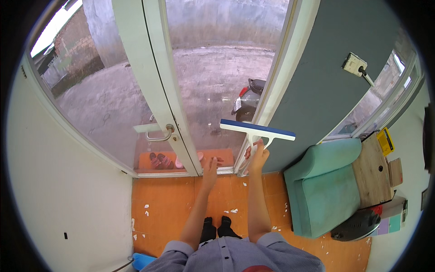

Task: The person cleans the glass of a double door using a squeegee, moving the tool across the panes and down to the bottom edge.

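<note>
A white window squeegee (257,130) with a blue blade is held up in my right hand (258,157), its fingers wrapped round the handle. The blade stands above the hand, in front of the right door frame and the grey wall. My left hand (211,170) is raised before the lower part of the glass door panel (224,74), empty, with its fingers apart. Whether it touches the glass I cannot tell. To its left is the white door frame with a metal lever handle (164,133).
A green armchair (329,190) stands at the right, beside a wooden table top (370,170). White scraps (233,210) lie on the orange tiled floor. A blue plastic object (142,261) is at the lower left. Beyond the glass are shoes (161,161) and a parked motorcycle (249,98).
</note>
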Motion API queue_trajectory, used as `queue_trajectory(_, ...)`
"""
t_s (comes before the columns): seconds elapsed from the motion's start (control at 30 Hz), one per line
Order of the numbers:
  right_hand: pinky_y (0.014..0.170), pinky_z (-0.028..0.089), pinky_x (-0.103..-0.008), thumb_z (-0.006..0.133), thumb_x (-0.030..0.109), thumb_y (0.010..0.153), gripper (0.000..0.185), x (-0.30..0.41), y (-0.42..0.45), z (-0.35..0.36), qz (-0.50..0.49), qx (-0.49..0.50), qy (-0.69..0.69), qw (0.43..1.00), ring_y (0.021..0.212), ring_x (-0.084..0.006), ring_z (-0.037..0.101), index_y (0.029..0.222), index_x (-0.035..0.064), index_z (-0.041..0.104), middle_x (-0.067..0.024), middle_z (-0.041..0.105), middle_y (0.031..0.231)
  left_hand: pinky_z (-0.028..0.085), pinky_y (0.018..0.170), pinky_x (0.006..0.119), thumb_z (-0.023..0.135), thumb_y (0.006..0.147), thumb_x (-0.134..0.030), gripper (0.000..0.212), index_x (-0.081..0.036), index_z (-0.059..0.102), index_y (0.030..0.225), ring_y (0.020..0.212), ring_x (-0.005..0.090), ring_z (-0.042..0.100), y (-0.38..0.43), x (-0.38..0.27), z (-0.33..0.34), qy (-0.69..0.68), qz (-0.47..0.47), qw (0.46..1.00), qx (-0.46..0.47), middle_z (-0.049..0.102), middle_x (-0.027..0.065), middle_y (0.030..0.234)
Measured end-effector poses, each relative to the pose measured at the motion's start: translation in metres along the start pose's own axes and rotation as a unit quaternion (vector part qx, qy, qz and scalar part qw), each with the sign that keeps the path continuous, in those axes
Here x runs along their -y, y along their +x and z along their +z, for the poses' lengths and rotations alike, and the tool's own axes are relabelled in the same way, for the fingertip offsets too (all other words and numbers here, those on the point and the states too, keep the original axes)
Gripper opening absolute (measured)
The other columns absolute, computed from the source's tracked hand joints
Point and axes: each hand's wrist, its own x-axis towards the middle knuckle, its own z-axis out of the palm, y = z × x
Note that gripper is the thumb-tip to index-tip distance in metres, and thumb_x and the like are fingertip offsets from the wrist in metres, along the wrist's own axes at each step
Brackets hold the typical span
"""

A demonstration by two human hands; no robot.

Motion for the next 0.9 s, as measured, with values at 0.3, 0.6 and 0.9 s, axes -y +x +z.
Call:
queue_trajectory(0.3, 0.035, 0.033, -0.0244, 0.05, 0.037, 0.091, 0.043, -0.032, -0.057, 0.042, 0.053, 0.076, -0.01, 0.996, 0.037, -0.0116, 0.044, 0.067, 0.001, 0.05, -0.0058, 0.047, 0.047, 0.039, 0.071, 0.026, 0.039, 0.095, -0.024, 0.023, -0.007, 0.055, 0.095, 0.079, 0.0112, 0.057, -0.005, -0.003, -0.077, 0.001, 0.028, 0.995, -0.093, 0.061, 0.0022, 0.089)
queue_trajectory(0.6, 0.035, 0.032, -0.0229, 0.049, 0.035, 0.092, 0.042, -0.07, -0.103, 0.073, 0.066, 0.152, 0.014, 0.986, 0.037, -0.0095, 0.042, 0.06, 0.0067, 0.047, -0.0037, 0.046, 0.046, 0.039, 0.068, 0.025, 0.039, 0.095, -0.02, 0.022, -0.006, 0.056, 0.093, 0.074, 0.0106, 0.056, -0.017, -0.003, -0.13, -0.001, 0.043, 0.992, -0.119, 0.062, 0.0028, 0.087)
queue_trajectory(0.9, 0.033, 0.032, -0.0241, 0.05, 0.033, 0.09, 0.039, -0.111, -0.118, 0.054, 0.145, 0.106, -0.04, 0.983, 0.037, -0.0094, 0.042, 0.061, 0.0068, 0.047, -0.0032, 0.046, 0.047, 0.041, 0.069, 0.024, 0.039, 0.096, -0.018, 0.022, -0.003, 0.055, 0.092, 0.075, 0.0105, 0.055, -0.025, 0.014, -0.142, -0.043, 0.023, 0.99, -0.131, 0.059, 0.0037, 0.086)
